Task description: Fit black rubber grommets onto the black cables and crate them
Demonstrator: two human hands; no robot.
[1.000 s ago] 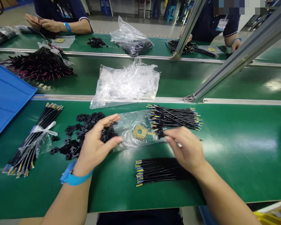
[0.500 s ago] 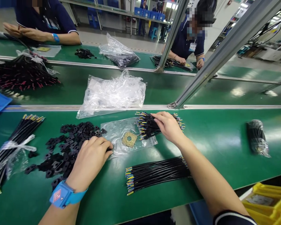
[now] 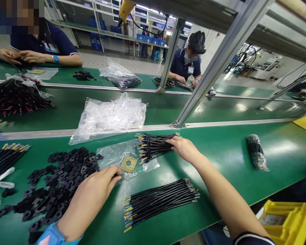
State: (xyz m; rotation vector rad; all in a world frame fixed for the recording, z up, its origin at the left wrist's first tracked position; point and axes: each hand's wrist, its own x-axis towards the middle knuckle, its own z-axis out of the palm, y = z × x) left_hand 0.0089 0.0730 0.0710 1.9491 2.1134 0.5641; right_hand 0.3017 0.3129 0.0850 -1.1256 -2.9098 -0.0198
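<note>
Two bare hands work over the green bench (image 3: 226,153) in my remote view. Nearest me, the left hand (image 3: 91,194), with a blue wristband (image 3: 52,234), has its thumb and fingers drawn close together; I can't tell whether they pinch anything. Black pieces (image 3: 73,170) lie loose beside it, and a row of cables (image 3: 160,200) lies flat to its right.

Beyond, a yellowish pad (image 3: 132,166) sits on a clear flat bag (image 3: 109,153). The right hand (image 3: 185,148) touches the farther cable bundle (image 3: 155,144), fingers slightly bent; I can't tell if one cable is gripped. I judge the present step to be placing or tidying cables there; moving that hand calls for a light touch, since the cables overlap.

Farther off lies a crumpled plastic bag (image 3: 112,114), then two co-workers (image 3: 185,63) at their bench.
</note>
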